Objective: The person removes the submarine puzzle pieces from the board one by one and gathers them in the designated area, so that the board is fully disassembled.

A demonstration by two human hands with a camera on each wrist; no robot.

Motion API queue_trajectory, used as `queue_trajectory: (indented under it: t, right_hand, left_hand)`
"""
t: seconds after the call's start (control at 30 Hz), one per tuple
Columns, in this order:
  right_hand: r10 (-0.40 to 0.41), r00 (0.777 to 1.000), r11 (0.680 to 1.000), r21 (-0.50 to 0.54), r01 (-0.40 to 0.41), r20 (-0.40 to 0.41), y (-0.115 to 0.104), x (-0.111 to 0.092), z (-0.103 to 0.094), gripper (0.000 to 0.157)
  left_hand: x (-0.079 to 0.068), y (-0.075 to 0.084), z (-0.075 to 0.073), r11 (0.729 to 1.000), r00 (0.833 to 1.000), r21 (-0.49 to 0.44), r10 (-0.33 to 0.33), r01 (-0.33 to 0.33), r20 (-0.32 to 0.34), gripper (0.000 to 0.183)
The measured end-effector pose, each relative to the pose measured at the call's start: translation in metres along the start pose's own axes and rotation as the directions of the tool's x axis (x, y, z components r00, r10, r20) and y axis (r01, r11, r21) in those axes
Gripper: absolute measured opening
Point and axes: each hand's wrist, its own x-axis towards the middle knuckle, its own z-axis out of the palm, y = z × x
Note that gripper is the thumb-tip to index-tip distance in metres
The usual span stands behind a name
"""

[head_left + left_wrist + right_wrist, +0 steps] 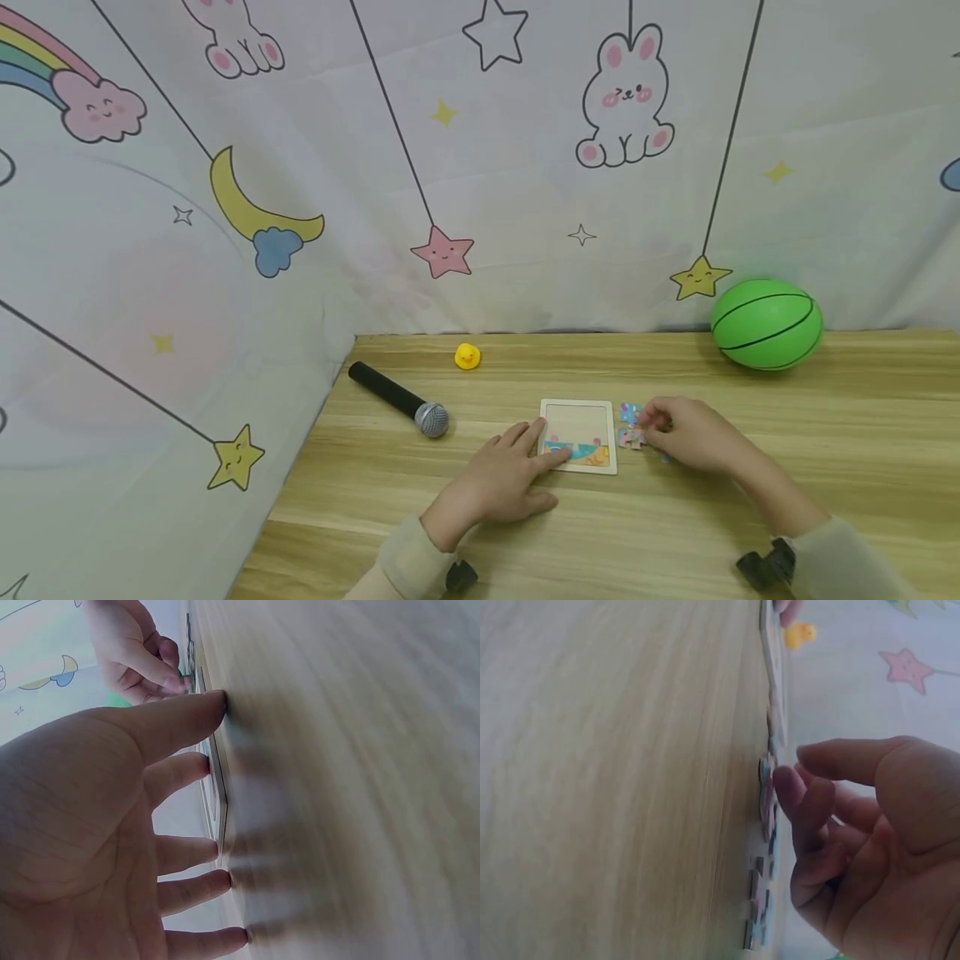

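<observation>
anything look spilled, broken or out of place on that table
Nothing really stands out. Colourful jigsaw pieces lie loose on the wood-grain table beside the square pale wooden puzzle tray, but that fits a tray only partly filled. The black microphone with a silver mesh head lies at a slant, with no damage visible.

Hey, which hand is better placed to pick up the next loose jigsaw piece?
Probably the right hand: its fingertips are right by the loose jigsaw pieces beside the puzzle tray. The left hand is farther off, its fingers spread at the tray's opposite side.
</observation>
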Motion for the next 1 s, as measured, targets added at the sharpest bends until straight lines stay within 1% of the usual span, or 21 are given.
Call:
queue_trajectory:
  t: [0.1,0.27,0.37,0.57,0.7,0.77,1.0]
  right_hand:
    - [-0.002,1.0,0.999,-0.035,0.002,-0.017,0.001,-0.001,0.0,0.011]
    - [-0.011,0.999,0.999,-0.046,0.009,-0.042,0.001,-0.002,-0.001,0.01]
    - [-0.034,0.998,0.998,-0.051,0.032,-0.052,0.0,-0.002,0.0,0.009]
    - [-0.111,0.992,0.991,-0.083,0.106,-0.06,-0.008,0.0,0.003,0.006]
    - [-0.149,0.988,0.987,-0.06,0.147,-0.043,-0.015,0.001,0.008,0.009]
    - [-0.154,0.987,0.987,-0.048,0.152,-0.035,-0.018,0.002,0.011,0.011]
    - [-0.179,0.984,0.982,-0.067,0.179,0.004,-0.026,0.006,0.024,0.015]
  left_hand:
    - [0.0,0.001,0.0,1.0,1.0,0.007,0.003,-0.003,-0.004,0.066]
    - [-0.001,0.0,0.0,1.0,1.0,0.011,0.011,-0.01,-0.018,0.065]
    - [-0.001,0.0,0.0,1.0,1.0,0.011,0.016,-0.015,-0.027,0.065]
    - [0.0,0.004,0.0,0.999,0.999,0.022,0.036,-0.035,-0.039,0.065]
    - [0.002,0.007,-0.001,0.998,0.997,0.018,0.054,-0.053,-0.056,0.066]
    - [0.003,0.009,-0.002,0.998,0.997,0.018,0.057,-0.056,-0.058,0.066]
    - [0.006,0.009,-0.002,0.999,0.998,0.018,0.05,-0.049,-0.033,0.067]
